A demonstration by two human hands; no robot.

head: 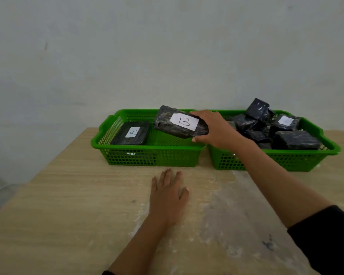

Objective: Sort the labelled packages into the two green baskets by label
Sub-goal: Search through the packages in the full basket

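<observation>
Two green baskets stand side by side at the table's far edge. My right hand [214,129] grips a black wrapped package with a white label "B" [179,124], holding it tilted above the right part of the left basket [147,155]. A black package labelled "A" [131,133] lies flat in that basket's left part. The right basket [276,161] holds a pile of several black packages [276,130]; one of them shows a white label whose letter I cannot read. My left hand [168,195] rests flat on the table, fingers apart, in front of the left basket.
The wooden table [78,205] has whitish dusty patches near its middle and right. Its left edge runs diagonally from the left basket toward me. A pale wall stands right behind the baskets.
</observation>
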